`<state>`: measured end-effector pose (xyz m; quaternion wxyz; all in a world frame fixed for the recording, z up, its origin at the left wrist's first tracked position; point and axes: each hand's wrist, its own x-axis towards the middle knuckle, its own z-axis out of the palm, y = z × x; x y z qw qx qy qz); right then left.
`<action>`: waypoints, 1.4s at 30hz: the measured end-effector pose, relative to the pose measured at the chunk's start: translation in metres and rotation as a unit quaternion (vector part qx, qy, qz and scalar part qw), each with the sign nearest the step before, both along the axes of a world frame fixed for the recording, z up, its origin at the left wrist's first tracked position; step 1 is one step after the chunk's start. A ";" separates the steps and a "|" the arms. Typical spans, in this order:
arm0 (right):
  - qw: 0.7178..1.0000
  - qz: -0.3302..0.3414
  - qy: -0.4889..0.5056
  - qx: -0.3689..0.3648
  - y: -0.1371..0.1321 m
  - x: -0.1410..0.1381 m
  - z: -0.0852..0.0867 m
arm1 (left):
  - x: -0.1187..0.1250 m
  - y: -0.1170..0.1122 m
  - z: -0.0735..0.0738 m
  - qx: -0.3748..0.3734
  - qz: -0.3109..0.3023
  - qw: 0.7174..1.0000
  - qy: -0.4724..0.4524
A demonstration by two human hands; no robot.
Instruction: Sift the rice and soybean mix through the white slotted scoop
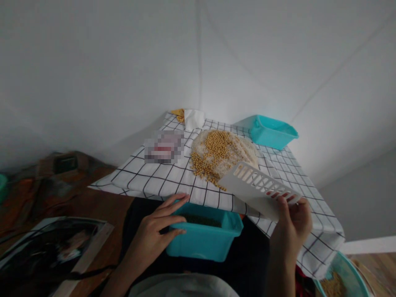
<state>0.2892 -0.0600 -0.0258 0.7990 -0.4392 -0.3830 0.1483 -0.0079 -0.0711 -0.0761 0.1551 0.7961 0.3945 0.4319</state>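
A white plastic board with a row of slots is gripped at its right end by my right hand. The board's far left end is at the front edge of a pile of yellow soybeans mixed with white, rice-like grains. Below the table edge, a teal plastic bin sits on my lap with small dark green grains inside. My left hand is at the bin's left end, fingers stretched out and apart over its rim. Whether the fingertips press on the rim is unclear.
The pile lies on a white checked tablecloth. A second teal bin stands at the back right. A blurred-out item and a white cloth or paper lie left. A round teal tub is low right; a wall rises behind.
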 end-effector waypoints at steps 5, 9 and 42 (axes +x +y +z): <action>1.000 0.014 -0.007 0.005 0.000 -0.004 0.001 | -0.001 0.001 -0.011 0.002 0.005 1.000 -0.002; 1.000 0.013 -0.014 0.002 0.000 -0.006 0.001 | -0.002 0.002 -0.018 0.003 0.007 1.000 0.004; 0.998 -0.049 -0.012 -0.030 -0.001 -0.004 -0.002 | 0.000 0.000 -0.004 -0.006 0.008 1.000 0.017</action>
